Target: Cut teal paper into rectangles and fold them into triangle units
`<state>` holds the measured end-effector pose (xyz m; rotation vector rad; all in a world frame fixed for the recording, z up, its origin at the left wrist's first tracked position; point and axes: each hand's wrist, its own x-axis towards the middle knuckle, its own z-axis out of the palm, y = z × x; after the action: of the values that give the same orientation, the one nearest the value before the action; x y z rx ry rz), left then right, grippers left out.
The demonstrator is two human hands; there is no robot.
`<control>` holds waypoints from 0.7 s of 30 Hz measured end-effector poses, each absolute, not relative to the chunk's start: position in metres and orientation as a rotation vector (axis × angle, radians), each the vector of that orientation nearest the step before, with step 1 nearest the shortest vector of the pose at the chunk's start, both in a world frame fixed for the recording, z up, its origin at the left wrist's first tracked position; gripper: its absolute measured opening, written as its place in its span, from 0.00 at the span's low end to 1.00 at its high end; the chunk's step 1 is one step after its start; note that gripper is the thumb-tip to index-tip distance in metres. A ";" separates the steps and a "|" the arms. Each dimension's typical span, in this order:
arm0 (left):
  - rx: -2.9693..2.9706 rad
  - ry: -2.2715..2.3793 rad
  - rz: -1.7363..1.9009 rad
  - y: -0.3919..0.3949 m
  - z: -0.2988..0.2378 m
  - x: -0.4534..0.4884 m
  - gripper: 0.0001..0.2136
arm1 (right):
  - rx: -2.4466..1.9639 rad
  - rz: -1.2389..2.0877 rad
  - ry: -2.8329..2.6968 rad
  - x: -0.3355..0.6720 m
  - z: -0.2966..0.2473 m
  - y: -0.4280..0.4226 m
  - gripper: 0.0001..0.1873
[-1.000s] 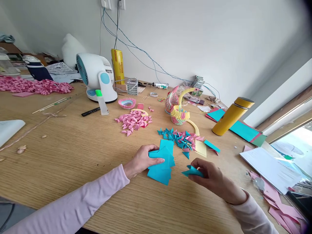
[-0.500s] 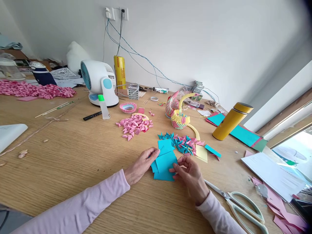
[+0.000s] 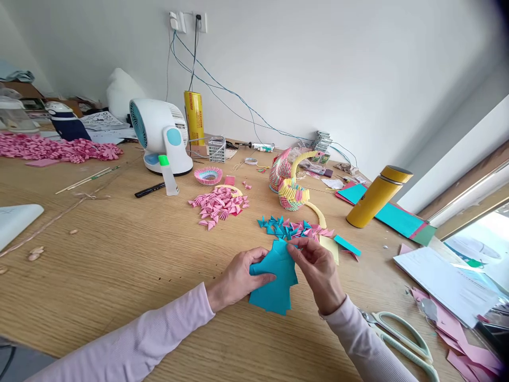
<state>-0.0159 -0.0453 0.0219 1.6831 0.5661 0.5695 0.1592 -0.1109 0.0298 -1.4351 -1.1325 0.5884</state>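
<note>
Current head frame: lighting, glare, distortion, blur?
Head view: the window at right is washed out; the upper right corner goes dark; wide-angle stretch toward the edges, probably adding to the yellow flask's lean; left hand, right hand and blue paper look fairly sharp, no obvious motion blur.

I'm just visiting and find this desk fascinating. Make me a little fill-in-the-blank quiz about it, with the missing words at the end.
1. On the left hand, the ____ lies across the blue sheets.
2. The ____ hand has its fingertips at the far end of those sheets.
3. The small bottle by the fan has a ____ cap.
4. The folded pieces heaped near the bowl are mostly ____.

Missing words: thumb; right; green; pink.
</note>
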 end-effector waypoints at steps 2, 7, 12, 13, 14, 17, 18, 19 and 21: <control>1.694 0.594 0.606 -0.044 0.021 -0.016 0.10 | -1.337 0.618 -1.036 0.162 0.033 -0.114 0.14; 1.687 0.626 0.659 -0.039 0.015 -0.017 0.10 | -1.367 0.667 -1.113 0.170 0.034 -0.124 0.19; 1.666 0.615 0.663 -0.038 0.017 -0.018 0.11 | -1.447 0.619 -1.143 0.177 0.031 -0.126 0.14; 1.650 0.603 0.656 -0.038 0.018 -0.018 0.12 | -1.433 0.594 -1.099 0.178 0.032 -0.126 0.14; 1.625 0.581 0.643 -0.038 0.018 -0.019 0.12 | -1.413 0.569 -1.051 0.179 0.034 -0.127 0.14; 1.578 0.506 0.555 -0.036 0.018 -0.020 0.15 | -1.346 0.525 -0.911 0.184 0.040 -0.130 0.15; 1.606 0.506 0.526 -0.035 0.017 -0.020 0.15 | -1.323 0.545 -0.863 0.186 0.042 -0.132 0.15; 1.660 0.531 0.506 -0.035 0.017 -0.021 0.16 | -1.298 0.584 -0.812 0.187 0.043 -0.133 0.15; 1.812 0.652 0.538 -0.034 0.016 -0.021 0.18 | -1.240 0.705 -0.706 0.187 0.044 -0.135 0.15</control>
<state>-0.0212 -0.0343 0.0162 1.8120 0.6524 0.5379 0.1870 -0.1354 0.0437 -1.2396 -0.7057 0.7047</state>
